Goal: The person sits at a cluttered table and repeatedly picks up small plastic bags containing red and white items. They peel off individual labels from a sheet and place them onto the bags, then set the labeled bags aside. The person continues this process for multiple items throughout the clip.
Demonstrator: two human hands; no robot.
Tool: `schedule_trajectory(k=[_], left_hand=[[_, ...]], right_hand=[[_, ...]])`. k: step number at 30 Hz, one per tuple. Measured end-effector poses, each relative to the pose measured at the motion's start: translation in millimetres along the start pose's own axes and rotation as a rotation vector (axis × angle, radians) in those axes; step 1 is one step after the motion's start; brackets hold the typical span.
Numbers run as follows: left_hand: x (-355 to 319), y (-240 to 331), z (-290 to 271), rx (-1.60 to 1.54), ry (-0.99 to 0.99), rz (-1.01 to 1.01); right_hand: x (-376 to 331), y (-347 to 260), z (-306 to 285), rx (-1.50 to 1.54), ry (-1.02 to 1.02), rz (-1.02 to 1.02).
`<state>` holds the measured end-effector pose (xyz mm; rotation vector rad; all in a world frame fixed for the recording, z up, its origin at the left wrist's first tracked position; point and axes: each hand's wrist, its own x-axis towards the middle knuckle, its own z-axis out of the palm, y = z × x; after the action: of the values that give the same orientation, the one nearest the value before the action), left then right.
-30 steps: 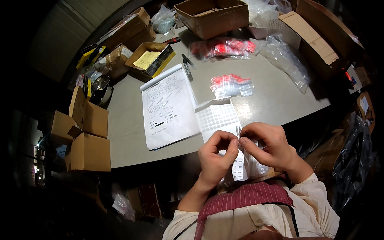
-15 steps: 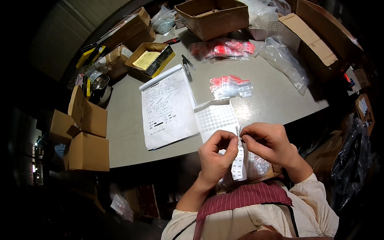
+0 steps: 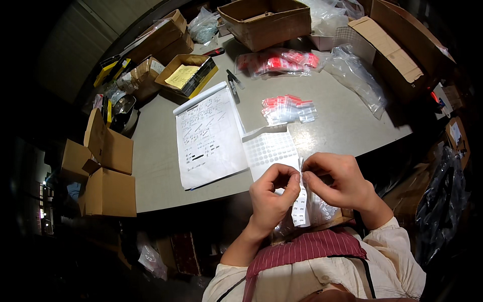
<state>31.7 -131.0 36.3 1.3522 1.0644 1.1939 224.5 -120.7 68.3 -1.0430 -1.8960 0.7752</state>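
Note:
A narrow white strip of printed labels (image 3: 299, 210) hangs down between my two hands. My left hand (image 3: 275, 194) pinches it near its upper part with thumb and forefinger. On the other side, the thumb and forefinger of my right hand (image 3: 338, 180) are pressed together at the strip's upper edge; what lies between those fingertips is too small to tell. Just beyond my hands lies a white sheet of round stickers (image 3: 269, 149). Below my right hand, partly hidden, sits a bag of small pale ring-like parts (image 3: 327, 210).
Red-edged clear zip bags (image 3: 289, 109) lie past the sticker sheet. A handwritten notepad (image 3: 209, 136) is to the left, with black markers (image 3: 233, 85) beside it. An open cardboard box (image 3: 113, 189) stands at the left edge, another brown box (image 3: 266, 25) at the back.
The view has shifted very slightly. Both hands stay at the strip, with only small movement of the right fingers.

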Motion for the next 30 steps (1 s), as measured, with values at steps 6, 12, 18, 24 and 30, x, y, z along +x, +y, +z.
schedule_trajectory(k=[6, 12, 18, 24, 30], left_hand=[[0.3, -0.4, 0.8, 0.007, 0.000, 0.002], [0.3, 3.0, 2.5, 0.024, 0.001, 0.001], [0.6, 1.3, 2.2, 0.026, 0.010, 0.009], [1.8, -1.1, 1.7, 0.021, 0.007, -0.005], [1.9, 0.3, 2.8, 0.037, -0.002, -0.007]], right_hand=[[0.1, -0.1, -2.3, 0.016, -0.020, 0.042], [1.2, 1.1, -6.6, 0.110, -0.065, 0.121], [1.9, 5.4, -7.2, 0.093, -0.079, 0.116], [3.5, -0.4, -9.4, 0.033, -0.023, 0.105], [4.7, -8.1, -9.8, -0.031, -0.056, 0.050]])
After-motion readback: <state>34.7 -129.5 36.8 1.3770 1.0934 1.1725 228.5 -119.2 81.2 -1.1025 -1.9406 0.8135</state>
